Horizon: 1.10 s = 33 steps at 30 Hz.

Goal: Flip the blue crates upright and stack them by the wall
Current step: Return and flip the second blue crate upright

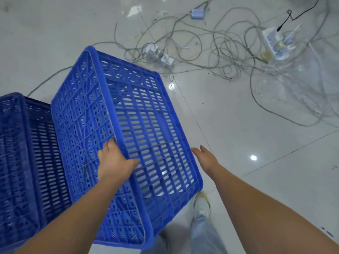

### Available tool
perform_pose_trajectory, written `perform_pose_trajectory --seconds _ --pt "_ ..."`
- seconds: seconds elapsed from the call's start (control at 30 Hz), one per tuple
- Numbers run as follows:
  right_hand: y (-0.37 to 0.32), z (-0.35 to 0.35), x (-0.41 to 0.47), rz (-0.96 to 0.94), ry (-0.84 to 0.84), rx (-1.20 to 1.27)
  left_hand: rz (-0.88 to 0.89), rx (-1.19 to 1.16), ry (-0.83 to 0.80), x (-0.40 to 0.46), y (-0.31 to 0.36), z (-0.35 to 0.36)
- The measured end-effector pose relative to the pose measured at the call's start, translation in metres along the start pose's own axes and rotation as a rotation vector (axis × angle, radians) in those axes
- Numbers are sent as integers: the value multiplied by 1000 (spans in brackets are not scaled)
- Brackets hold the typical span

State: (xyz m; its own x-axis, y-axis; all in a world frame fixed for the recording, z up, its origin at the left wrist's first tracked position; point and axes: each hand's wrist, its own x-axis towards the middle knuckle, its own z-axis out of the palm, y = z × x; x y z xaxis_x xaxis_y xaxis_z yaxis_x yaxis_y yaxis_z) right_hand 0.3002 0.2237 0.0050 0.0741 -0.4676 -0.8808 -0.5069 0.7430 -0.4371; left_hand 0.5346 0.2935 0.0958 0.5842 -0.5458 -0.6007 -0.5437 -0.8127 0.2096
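1. The floor (247, 143) is made of big, shiny, pale tiles with thin dark lines between them.
2. Small bright spots of light shine on the tiles.
3. A big blue crate (132, 129) sits in the middle of the view. It is tipped up, so one holey side faces up and its ribbed bottom faces left.
4. A second blue crate (23, 153) is just beside it on the left, at the edge of the view.
5. The left hand (113, 160) lies over the top corner edge of the big crate. Its fingers reach over onto the ribbed bottom and its thumb lies on the holey side.
6. The right hand (205, 158) is by the crate's right edge, with straight fingers. It holds nothing. I cannot tell if it touches the crate.
7. A messy pile of grey cables (220, 57) lies on the floor past the crates.
8. A power strip (159, 55) lies in the cables, close behind the big crate.
9. A clear plastic bag (297, 74) with white things near it lies on the right.
10. A small pale blue box (197, 13) lies far back.
11. Below the crate you can see a pale shoe (201, 204) and light jeans (207, 237).
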Motion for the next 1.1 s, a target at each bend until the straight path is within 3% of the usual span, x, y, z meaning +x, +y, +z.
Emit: perform_pose_trajectory --seconds 0.2,0.43,0.67,0.93,1.1 --pt "-5 19 -5 11 8 31 -36 -258 20 -13 -67 -38" --pt "-22 81 -3 79 -143 112 -218 -516 56 -4 -124 -66" --pt "-35 113 -10 151 -179 238 -372 -610 80 20 -153 -81" --pt "-59 64 -12 59 -14 150 -363 -705 -79 34 -134 -50" --pt "-49 29 -15 101 35 87 -344 -767 -202 43 -121 -12"
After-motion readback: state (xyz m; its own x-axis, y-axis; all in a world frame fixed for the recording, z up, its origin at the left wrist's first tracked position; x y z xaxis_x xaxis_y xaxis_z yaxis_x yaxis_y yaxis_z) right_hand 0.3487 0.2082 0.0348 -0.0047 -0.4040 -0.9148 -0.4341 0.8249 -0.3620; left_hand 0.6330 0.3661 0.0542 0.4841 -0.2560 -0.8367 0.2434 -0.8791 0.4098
